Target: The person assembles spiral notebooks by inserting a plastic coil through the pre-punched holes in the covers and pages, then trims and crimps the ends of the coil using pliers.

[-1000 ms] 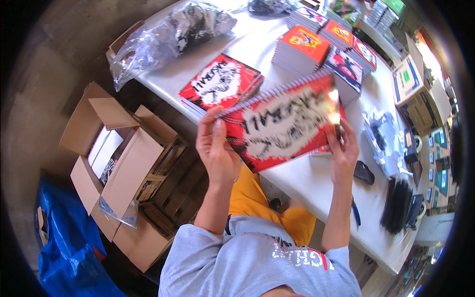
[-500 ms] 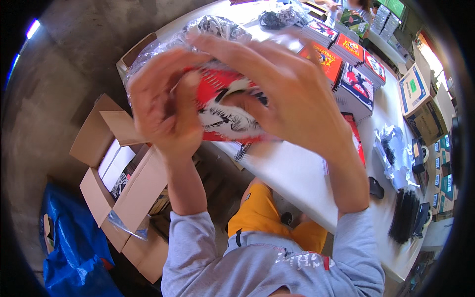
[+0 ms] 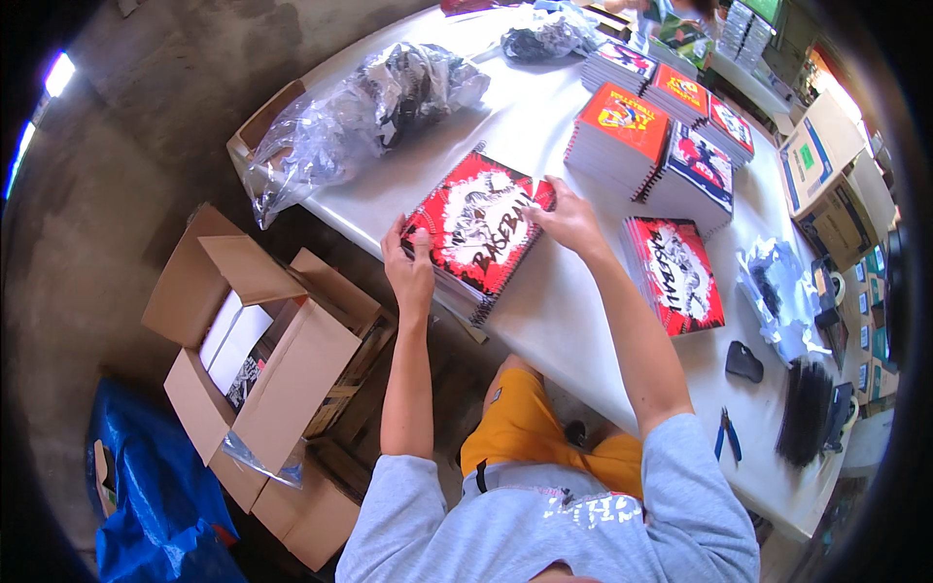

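On the white table [image 3: 549, 311] sits a stack of red spiral-bound notebooks [image 3: 483, 219] with a baseball picture on the top cover. Its left side is gripped by my left hand [image 3: 410, 267], the thumb resting on the near-left edge of the cover. Around the right corner, my right hand [image 3: 571, 219] grips with its thumb on the top cover and fingers along the edge. Black spiral binding shows at the near corner. To the right of my right forearm lies a second stack of red notebooks [image 3: 675, 277] with a matching cover.
Orange-covered [image 3: 619, 126] and dark blue-covered notebook stacks [image 3: 698, 165] stand at the back right. A clear plastic bag [image 3: 369, 117] lies at the far left. Right are a computer mouse [image 3: 744, 362], pliers [image 3: 728, 435] and black binding wires [image 3: 805, 413]. An open cardboard box [image 3: 282, 374] stands left.
My hands came down from close in front of the camera, where a red notebook was between them, and now hold the red stack on the table.
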Tool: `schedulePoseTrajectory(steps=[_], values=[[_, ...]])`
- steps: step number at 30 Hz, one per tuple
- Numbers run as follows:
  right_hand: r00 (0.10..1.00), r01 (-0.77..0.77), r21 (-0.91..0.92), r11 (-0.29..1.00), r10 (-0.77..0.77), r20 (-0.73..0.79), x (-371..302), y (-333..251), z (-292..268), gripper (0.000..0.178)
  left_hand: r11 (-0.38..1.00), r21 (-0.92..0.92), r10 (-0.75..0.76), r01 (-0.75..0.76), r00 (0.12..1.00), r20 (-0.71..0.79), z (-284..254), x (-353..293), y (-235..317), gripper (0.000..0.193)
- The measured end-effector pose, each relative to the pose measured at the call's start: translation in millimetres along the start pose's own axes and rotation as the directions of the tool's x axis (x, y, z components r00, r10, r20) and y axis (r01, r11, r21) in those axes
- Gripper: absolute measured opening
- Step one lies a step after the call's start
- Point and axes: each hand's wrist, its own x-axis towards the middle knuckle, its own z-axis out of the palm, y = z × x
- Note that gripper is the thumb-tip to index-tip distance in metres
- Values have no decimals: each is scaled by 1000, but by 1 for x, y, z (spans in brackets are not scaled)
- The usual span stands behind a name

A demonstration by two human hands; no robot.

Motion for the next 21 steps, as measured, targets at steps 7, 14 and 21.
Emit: schedulePoseTrajectory(steps=[7, 14, 21], values=[[981, -22, -229, 973, -23, -191, -12, 41, -47, 81, 976, -214, -93, 42, 968, -233, 21, -11, 13, 38], [901, -333, -233, 913, 235, -365, -87, 257, -152, 86, 815, -384, 381, -433, 901, -209, 29, -84, 113, 43], [770, -292, 40, 955, 260, -582, -164, 165, -174, 59, 872, -461, 121, 161, 843, 524, 94, -161, 154, 52]])
